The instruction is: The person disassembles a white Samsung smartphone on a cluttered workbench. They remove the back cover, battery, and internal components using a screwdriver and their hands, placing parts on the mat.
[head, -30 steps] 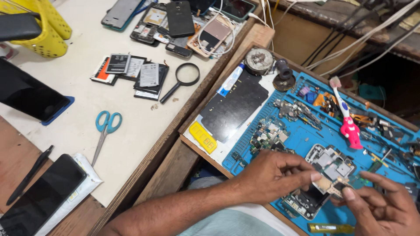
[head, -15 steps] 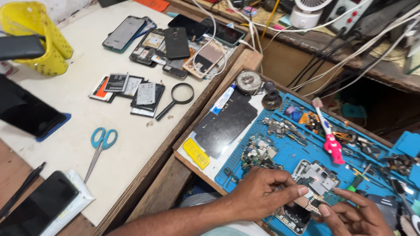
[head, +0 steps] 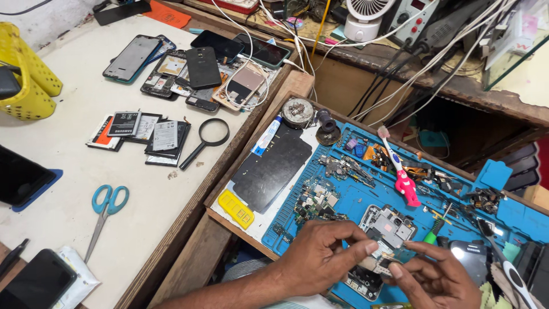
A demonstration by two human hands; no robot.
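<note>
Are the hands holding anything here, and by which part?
Both hands pinch a small phone circuit board over the blue repair mat: left hand by its left edge, right hand by its right end.

Small phone circuit board (head: 374, 264), pale with dark chips, pinched between fingertips, above blue repair mat (head: 366, 197)

Hands (head: 326, 257) over dismantled phone (head: 389, 226)
</note>
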